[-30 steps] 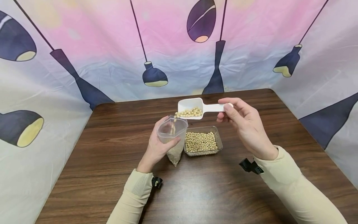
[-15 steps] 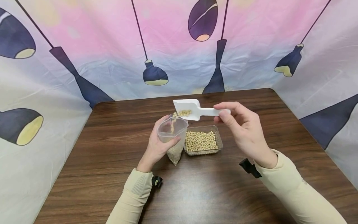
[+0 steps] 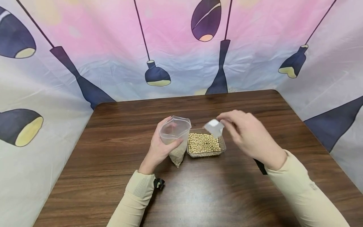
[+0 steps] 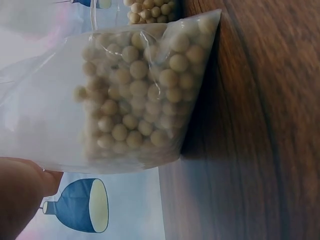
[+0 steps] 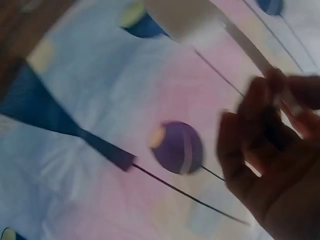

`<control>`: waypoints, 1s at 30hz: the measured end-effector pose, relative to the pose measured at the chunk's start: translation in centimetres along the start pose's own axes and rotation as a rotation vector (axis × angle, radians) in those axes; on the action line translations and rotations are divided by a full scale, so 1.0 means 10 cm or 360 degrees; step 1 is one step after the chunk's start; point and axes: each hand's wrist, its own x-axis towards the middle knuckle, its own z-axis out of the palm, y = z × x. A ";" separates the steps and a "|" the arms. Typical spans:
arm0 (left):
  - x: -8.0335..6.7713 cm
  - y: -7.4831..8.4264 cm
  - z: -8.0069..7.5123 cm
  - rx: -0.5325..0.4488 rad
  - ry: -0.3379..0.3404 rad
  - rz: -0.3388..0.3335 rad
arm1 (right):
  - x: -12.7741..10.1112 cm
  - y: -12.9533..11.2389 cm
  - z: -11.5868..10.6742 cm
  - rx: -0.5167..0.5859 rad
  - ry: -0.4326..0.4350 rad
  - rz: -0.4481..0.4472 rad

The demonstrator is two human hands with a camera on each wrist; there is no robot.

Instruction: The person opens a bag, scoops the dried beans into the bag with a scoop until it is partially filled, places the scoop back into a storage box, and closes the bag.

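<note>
Scoop (image 3: 214,127) in right hand (image 3: 249,138), above bean tray (image 3: 222,142)

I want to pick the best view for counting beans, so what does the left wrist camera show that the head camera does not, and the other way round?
Only the left wrist view shows single beans packed in the bottom of the clear bag, whose lower corner rests on the table. Only the head view shows the left hand gripping the bag's open top, the right hand holding the white scoop over the bean-filled tray. Both show bag, beans and wooden table.
</note>
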 end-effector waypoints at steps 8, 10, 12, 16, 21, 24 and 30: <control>-0.01 -0.03 0.00 -0.0024 -0.0004 -0.0003 | -0.17 0.20 0.46 -0.0432 -0.0235 0.0029; -0.01 -0.02 0.00 -0.0024 -0.0005 -0.0006 | -0.17 0.24 0.51 -0.0415 -0.0232 0.0035; -0.01 -0.02 0.00 -0.0021 -0.0008 -0.0013 | -0.16 0.30 0.53 -0.0324 -0.0266 0.0100; -0.01 -0.02 0.00 -0.0024 -0.0006 -0.0025 | -0.11 0.46 0.52 -0.0014 -0.0349 0.0404; -0.01 -0.02 0.00 -0.0023 -0.0003 -0.0017 | -0.15 0.64 0.51 0.0283 -0.0465 0.0745; 0.01 -0.02 0.01 -0.0011 0.0001 0.0017 | -0.19 0.69 0.53 0.0413 -0.0501 0.0857; 0.02 -0.03 0.02 -0.0002 0.0006 0.0042 | -0.27 0.71 0.61 0.0546 -0.0521 0.0990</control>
